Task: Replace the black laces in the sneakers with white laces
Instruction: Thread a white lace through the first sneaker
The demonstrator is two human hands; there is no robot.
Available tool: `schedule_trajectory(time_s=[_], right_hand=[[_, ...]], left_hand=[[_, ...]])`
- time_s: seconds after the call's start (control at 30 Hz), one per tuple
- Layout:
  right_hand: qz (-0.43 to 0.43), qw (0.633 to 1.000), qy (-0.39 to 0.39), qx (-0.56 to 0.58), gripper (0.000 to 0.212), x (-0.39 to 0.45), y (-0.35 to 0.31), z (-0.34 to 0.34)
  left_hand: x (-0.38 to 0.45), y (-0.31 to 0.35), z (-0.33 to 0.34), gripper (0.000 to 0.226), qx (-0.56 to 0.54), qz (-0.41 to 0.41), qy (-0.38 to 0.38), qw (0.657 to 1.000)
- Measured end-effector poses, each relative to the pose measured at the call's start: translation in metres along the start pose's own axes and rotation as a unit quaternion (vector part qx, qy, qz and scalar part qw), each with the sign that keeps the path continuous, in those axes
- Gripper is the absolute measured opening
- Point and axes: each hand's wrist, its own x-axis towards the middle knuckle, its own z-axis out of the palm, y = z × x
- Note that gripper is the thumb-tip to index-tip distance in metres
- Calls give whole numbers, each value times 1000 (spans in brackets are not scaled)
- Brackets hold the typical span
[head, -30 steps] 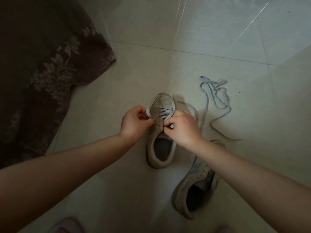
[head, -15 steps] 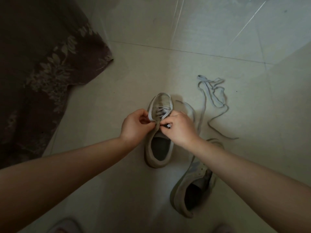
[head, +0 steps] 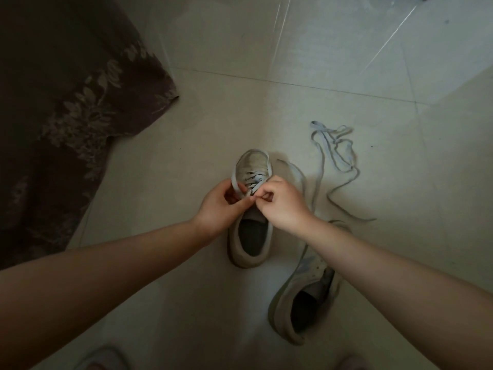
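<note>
1. Left hand (head: 218,206): fingers curled, pinching a loop of the flat white fabric lace (head: 234,182) that rises just beyond the fingertips.
2. Right hand (head: 282,204): fingers curled and pinched at the eyelet row, apparently on the same lace; the exact contact is hidden.
3. Laced sneaker: the beige low-top canvas sneaker (head: 250,244) lies on the pale tiled floor (head: 213,116) directly under both sets of fingers, toe pointing away. White crossings show beyond the fingertips; the rows beneath the fingers look unthreaded.
4. Second sneaker: the matching beige sneaker (head: 301,311) lies nearer the person, below the right wrist. Its eyelets appear empty.
5. Spare lace: a loose pale flat lace (head: 344,156) lies tangled to the right of the right-hand fingers.
6. Progress: roughly halfway through the first sneaker; no black laces are visible.
</note>
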Motion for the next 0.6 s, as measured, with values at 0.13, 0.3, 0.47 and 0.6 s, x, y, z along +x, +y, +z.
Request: schedule_trajectory(time_s=[0.13, 0.3, 0.47, 0.6], right_hand=[[14, 999, -44, 7, 22, -1, -1, -9], [153, 824, -30, 545, 23, -7, 6, -43], [208, 779, 6, 592, 22, -11, 7, -41], [35, 997, 25, 65, 11, -10, 17, -52]], left_hand=[[-1, -6, 2, 6, 84, 56, 23, 995], [4, -10, 1, 4, 100, 49, 29, 993], [5, -7, 3, 12, 109, 51, 17, 993], [6, -8, 0, 11, 155, 65, 34, 985]])
